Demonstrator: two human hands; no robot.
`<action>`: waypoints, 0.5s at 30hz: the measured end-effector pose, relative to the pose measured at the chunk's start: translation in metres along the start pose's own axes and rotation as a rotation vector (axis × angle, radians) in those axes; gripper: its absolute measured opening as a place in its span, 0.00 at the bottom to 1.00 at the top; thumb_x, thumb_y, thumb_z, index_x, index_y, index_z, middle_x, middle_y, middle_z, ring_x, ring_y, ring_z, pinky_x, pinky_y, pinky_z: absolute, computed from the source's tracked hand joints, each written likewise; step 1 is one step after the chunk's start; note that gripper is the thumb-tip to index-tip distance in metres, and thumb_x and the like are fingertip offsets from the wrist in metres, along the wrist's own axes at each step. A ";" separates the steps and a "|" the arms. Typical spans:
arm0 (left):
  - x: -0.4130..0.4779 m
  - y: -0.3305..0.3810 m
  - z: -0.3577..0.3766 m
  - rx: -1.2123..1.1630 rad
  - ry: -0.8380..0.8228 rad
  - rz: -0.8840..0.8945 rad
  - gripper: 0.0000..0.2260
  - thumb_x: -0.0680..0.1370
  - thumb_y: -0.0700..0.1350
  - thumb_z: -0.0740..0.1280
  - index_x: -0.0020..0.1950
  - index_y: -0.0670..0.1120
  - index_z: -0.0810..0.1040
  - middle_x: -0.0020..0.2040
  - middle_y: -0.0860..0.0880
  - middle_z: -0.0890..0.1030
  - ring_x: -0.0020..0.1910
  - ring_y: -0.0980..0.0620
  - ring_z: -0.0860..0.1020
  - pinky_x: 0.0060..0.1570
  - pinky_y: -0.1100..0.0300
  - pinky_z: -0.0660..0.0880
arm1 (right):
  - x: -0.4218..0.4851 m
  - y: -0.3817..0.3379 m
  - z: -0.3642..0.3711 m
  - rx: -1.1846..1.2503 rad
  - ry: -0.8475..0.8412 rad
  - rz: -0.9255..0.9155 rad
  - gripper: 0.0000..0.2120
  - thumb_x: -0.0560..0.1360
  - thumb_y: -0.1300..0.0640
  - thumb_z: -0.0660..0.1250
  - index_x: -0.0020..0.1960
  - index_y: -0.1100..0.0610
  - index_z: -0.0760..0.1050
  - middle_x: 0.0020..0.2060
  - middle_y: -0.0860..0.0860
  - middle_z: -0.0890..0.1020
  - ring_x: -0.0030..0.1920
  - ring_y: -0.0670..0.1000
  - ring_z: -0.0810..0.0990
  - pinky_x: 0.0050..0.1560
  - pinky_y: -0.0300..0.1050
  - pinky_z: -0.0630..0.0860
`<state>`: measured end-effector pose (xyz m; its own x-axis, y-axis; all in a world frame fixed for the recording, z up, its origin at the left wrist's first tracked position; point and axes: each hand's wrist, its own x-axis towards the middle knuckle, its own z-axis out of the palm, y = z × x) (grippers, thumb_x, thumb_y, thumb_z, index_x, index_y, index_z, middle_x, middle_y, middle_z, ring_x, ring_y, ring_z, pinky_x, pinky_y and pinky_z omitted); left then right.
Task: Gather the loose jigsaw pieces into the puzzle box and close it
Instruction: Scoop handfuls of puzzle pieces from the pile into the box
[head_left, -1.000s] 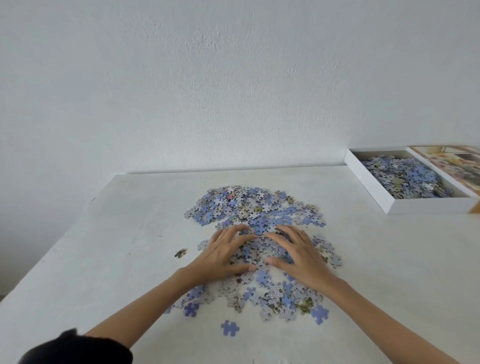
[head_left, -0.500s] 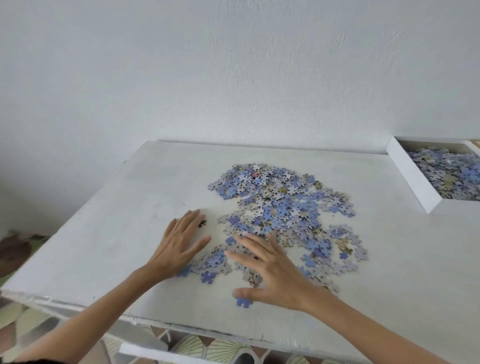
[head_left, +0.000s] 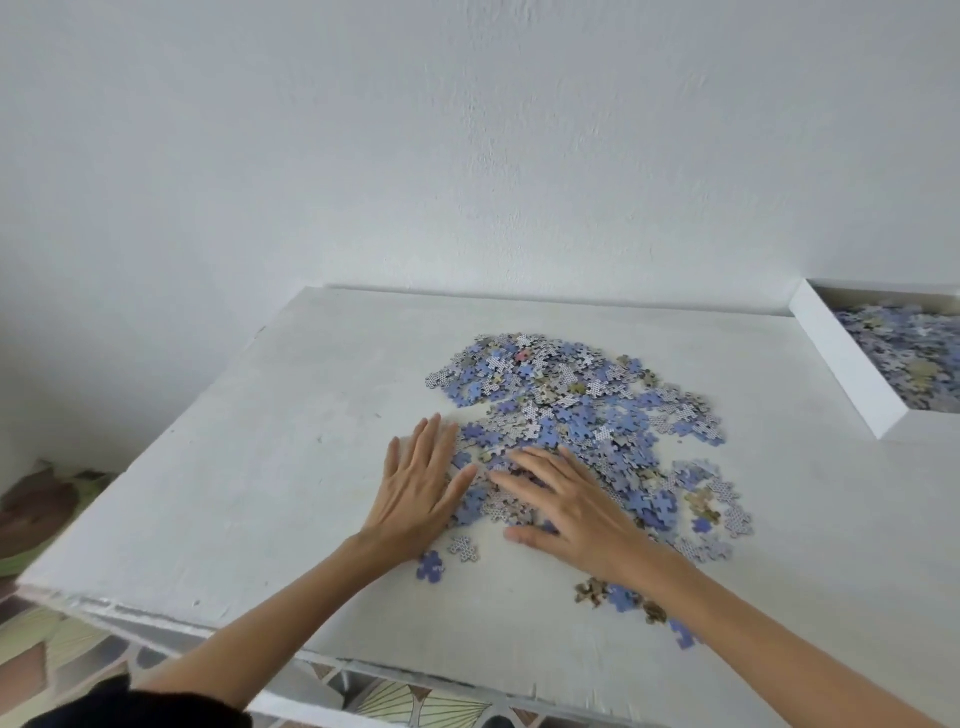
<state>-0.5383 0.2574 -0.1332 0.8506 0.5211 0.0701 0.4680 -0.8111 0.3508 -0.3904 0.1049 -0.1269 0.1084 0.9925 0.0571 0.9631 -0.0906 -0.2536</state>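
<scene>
As grips lie flat, left hand (head_left: 418, 491) and right hand (head_left: 579, 512) press one jigsaw pile (head_left: 576, 410).

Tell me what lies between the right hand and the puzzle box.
In the head view, the pile of loose jigsaw pieces spreads between the right hand and the puzzle box, then a bare strip of white table.

This looks like a room in a home, not a workshop or office. My table (head_left: 260, 493) is painted white and a little scuffed, and it stands against a bare white plaster wall (head_left: 467, 156). Below its near edge the floor (head_left: 405, 701) shows patterned tiles with fan shapes. The jigsaw pieces (head_left: 571, 405) spread beside their box (head_left: 841, 364) suggest leisure. Something brown and green (head_left: 36, 509) lies on the floor at left; I can't make it out.
</scene>
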 end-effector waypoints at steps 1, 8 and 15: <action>0.003 0.002 0.000 -0.023 0.009 0.001 0.38 0.70 0.70 0.31 0.76 0.52 0.42 0.77 0.51 0.41 0.74 0.57 0.38 0.70 0.56 0.32 | 0.000 0.004 -0.002 0.021 0.016 0.004 0.36 0.71 0.30 0.34 0.72 0.44 0.53 0.73 0.48 0.56 0.73 0.47 0.51 0.73 0.51 0.42; -0.004 -0.016 -0.028 -0.029 -0.135 0.498 0.38 0.72 0.71 0.50 0.76 0.53 0.49 0.77 0.52 0.46 0.76 0.54 0.44 0.72 0.47 0.44 | -0.039 0.017 -0.019 0.116 0.020 -0.025 0.30 0.70 0.29 0.46 0.70 0.36 0.53 0.72 0.40 0.54 0.72 0.40 0.48 0.71 0.43 0.36; -0.008 -0.010 -0.010 0.162 -0.136 0.531 0.38 0.73 0.71 0.51 0.76 0.55 0.43 0.77 0.52 0.40 0.75 0.55 0.39 0.73 0.50 0.38 | -0.079 0.013 -0.008 -0.042 -0.013 -0.018 0.33 0.71 0.28 0.48 0.73 0.37 0.46 0.74 0.42 0.43 0.73 0.42 0.38 0.71 0.48 0.34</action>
<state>-0.5526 0.2639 -0.1281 0.9973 0.0003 0.0733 -0.0108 -0.9884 0.1514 -0.3845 0.0242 -0.1268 0.0882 0.9949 0.0490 0.9744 -0.0760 -0.2117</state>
